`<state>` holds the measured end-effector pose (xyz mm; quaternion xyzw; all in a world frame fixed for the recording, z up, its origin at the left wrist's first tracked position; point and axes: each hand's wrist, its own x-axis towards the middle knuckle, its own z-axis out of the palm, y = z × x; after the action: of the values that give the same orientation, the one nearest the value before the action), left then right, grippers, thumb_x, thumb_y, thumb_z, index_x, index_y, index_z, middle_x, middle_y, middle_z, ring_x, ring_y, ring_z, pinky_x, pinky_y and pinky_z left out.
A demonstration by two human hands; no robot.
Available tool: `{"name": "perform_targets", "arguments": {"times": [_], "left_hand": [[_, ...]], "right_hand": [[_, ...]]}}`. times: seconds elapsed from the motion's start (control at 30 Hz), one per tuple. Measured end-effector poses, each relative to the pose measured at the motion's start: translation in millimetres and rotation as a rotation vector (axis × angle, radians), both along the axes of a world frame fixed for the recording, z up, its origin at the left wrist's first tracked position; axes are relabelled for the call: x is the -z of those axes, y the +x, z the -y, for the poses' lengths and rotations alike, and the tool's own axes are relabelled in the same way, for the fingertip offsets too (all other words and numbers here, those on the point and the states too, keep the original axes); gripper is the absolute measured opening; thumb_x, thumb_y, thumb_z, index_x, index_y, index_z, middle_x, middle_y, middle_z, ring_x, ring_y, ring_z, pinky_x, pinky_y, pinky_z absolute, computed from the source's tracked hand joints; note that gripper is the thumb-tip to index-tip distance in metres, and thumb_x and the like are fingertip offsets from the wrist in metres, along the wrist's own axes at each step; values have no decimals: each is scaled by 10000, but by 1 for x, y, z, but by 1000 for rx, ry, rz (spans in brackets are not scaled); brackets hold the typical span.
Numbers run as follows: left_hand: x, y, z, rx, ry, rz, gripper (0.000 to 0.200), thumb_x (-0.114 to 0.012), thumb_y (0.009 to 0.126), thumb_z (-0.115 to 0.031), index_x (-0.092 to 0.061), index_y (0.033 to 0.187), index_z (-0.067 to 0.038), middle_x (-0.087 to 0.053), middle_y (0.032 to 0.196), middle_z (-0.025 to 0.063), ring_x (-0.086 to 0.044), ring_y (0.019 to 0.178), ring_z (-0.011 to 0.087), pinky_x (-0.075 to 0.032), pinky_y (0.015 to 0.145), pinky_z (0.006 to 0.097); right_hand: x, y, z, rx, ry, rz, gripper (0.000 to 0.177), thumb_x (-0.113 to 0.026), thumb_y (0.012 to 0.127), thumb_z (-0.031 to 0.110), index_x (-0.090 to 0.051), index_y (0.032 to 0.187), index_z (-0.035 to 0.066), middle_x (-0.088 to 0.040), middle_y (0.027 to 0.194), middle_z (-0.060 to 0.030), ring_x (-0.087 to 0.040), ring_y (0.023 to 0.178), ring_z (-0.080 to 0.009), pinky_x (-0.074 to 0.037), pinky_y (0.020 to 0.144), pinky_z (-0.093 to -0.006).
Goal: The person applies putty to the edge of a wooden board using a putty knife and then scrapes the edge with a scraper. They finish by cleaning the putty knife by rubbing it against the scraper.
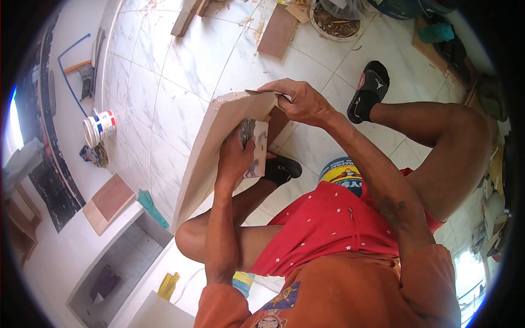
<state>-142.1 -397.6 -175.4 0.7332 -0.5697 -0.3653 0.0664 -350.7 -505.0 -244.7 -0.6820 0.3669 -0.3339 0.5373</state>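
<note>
A large pale wooden panel [199, 147] stands tilted at my left knee, its upper end reaching toward the middle of the view. My left hand [236, 158] is closed on a small flat board smeared with white and dark putty [258, 150], held against the near side of the panel. My right hand [302, 103] is at the panel's upper corner, fingers bent around a thin flat blade [252, 91] that lies along the top edge. Most of that blade is hidden by the fingers and the panel.
Wood pieces [279, 31] and shavings lie on the tiled floor ahead. A round basin [336, 23] stands at the back. To the left are a white bucket [100, 128] and a ledge [117, 221] with a board on it. Behind my legs sits a paint bucket [342, 172].
</note>
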Motion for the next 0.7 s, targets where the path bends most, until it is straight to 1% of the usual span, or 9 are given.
{"name": "perform_targets", "arguments": {"times": [0.03, 0.13, 0.23, 0.43, 0.53, 0.63, 0.7], "left_hand": [[1, 0, 0, 9, -10, 7, 483, -634, 912, -150, -540, 1344, 46, -632, 1218, 307, -598, 1171, 461, -446, 1021, 462], [4, 3, -1, 25, -6, 20, 495, -633, 912, -152, -532, 1352, 50, -631, 1219, 311, -595, 1168, 467, -447, 1019, 466], [5, 4, 0, 25, 31, 19, 525, -629, 910, -154, -511, 1377, 55, -620, 1240, 322, -584, 1181, 474, -445, 1023, 475], [4, 2, 2, 49, -40, -8, 519, -634, 904, -138, -517, 1371, 55, -619, 1242, 322, -585, 1182, 475, -445, 1023, 480], [6, 3, 2, 50, -46, -2, 512, -633, 905, -137, -522, 1367, 53, -618, 1240, 323, -590, 1177, 473, -449, 1018, 483], [5, 1, 3, 36, -14, 22, 508, -626, 911, -147, -523, 1367, 54, -621, 1238, 322, -593, 1174, 470, -453, 1015, 481], [0, -2, 3, 17, 16, 39, 508, -621, 916, -154, -522, 1368, 55, -624, 1237, 319, -594, 1175, 467, -455, 1014, 478]], "right_hand": [[0, 0, 0, -2, 12, 5, 421, -525, 840, 7, -697, 1218, 71, -716, 1136, -172, -672, 1072, -327, -526, 984, -396], [-1, 0, 2, -43, -53, -40, 474, -527, 858, -67, -666, 1282, 93, -708, 1204, -137, -676, 1086, -306, -541, 966, -358], [-1, 3, -1, -23, -102, 17, 480, -510, 826, -61, -690, 1242, 98, -703, 1185, -165, -665, 1092, -334, -536, 981, -397], [-2, 0, -14, 2, -163, -2, 531, -526, 808, -83, -671, 1278, 117, -698, 1197, -151, -662, 1082, -344, -541, 968, -405], [-1, -20, -5, -194, -205, -141, 560, -497, 813, -120, -652, 1304, 100, -679, 1244, -152, -646, 1133, -343, -532, 987, -385], [-2, -19, -6, 3, -108, -60, 527, -525, 814, -105, -656, 1289, 80, -675, 1244, -149, -647, 1123, -337, -531, 976, -395], [-1, -11, -4, 84, -154, -51, 488, -542, 805, -75, -657, 1262, 52, -685, 1183, -151, -653, 1085, -341, -536, 952, -412]]}}
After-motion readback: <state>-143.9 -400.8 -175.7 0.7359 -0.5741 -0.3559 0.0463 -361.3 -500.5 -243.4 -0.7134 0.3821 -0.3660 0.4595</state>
